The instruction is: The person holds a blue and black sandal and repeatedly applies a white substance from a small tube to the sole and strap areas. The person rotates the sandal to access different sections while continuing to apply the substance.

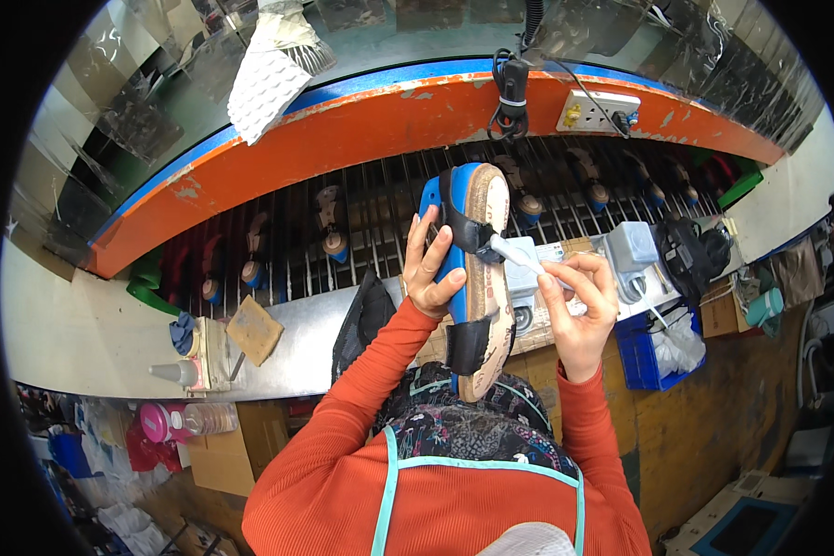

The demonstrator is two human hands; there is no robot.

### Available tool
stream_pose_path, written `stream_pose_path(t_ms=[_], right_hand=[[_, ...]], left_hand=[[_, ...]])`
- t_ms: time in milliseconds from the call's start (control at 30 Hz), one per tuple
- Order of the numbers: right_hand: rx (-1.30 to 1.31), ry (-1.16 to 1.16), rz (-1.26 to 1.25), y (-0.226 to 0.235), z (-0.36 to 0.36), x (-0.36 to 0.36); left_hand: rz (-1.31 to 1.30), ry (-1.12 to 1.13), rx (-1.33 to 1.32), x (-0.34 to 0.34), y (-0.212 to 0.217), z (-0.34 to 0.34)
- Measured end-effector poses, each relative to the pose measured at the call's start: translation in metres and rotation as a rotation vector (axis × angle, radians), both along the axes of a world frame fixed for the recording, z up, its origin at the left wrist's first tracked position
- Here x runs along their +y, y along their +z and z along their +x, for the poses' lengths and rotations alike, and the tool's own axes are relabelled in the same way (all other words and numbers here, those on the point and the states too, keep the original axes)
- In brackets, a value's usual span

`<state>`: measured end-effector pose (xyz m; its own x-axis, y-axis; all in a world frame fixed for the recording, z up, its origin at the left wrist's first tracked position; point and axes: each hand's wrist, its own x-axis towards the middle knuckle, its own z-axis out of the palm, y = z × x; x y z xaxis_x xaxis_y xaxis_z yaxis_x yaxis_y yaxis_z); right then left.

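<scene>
Upright in front of me stands a sandal (497,287) with black straps and a tan, cork-like sole edge, fitted on a blue shoe last (429,196). My left hand (430,269) is closed round its left side, with the fingers over the upper. Between the thumb and fingers of my right hand (579,306) is a slim, pale grey, brush-like tool (519,254). The tool's thick end meets the black strap (473,233) near the sole edge. Its exact kind does not show. Behind the tool are pale grey containers (632,246) on a ledge.
Beyond the ledge, a rack of metal rods (292,259) carries several more shoes on blue lasts, under an orange machine edge (380,116). A power strip (599,111) hangs there. A black bag (695,259) and a blue crate (635,357) are to the right; a brown pad (254,331) lies left.
</scene>
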<state>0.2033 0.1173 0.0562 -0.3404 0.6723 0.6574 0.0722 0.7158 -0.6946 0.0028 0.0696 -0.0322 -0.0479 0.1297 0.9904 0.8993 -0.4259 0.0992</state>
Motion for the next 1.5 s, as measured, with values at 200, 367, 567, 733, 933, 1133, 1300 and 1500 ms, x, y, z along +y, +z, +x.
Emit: stream_pose_path(t_ms=[200, 367, 567, 733, 933, 1133, 1300, 1500], right_hand=[[-0.113, -0.152, 0.182, 0.011, -0.006, 0.006], [-0.075, -0.127, 0.228, 0.011, -0.008, 0.012], [-0.158, 0.048, 0.171, 0.009, 0.008, 0.013], [-0.171, 0.028, 0.171, 0.011, 0.016, 0.008], [-0.187, -0.179, 0.423, 0.017, 0.015, 0.003], [-0.111, -0.212, 0.398, 0.008, 0.009, -0.001], [-0.145, -0.067, 0.217, 0.002, 0.014, -0.001], [-0.125, 0.018, 0.077, -0.005, 0.016, -0.004]], left_hand=[[-0.012, 0.01, 0.017, -0.004, 0.0, -0.003], [-0.01, -0.003, 0.004, -0.006, 0.002, -0.003], [-0.012, -0.001, 0.007, -0.007, 0.002, -0.006], [-0.008, -0.024, 0.014, -0.008, 0.003, -0.004], [-0.019, -0.015, 0.036, -0.008, 0.006, -0.001], [-0.012, 0.009, 0.036, -0.008, 0.009, -0.001], [-0.021, 0.0, 0.016, -0.01, 0.009, -0.003], [0.012, 0.014, 0.007, -0.006, 0.006, -0.005]])
